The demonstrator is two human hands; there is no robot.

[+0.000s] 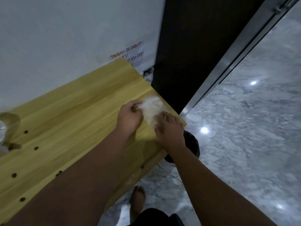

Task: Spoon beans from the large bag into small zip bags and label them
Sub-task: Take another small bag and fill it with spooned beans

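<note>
While the left hand [128,118] pinches the left edge of a small clear zip bag [153,106] w/ curled thumb & fingers, the right hand [169,128] has its fingers spread over the bag's near-right edge, touching it. Can't tell if that right grip pinches or only presses. Bag sits at the far-right corner of the wooden counter [65,111]; 1 larger bag [7,126] shows partly at the counter's left edge, well apart.
</note>
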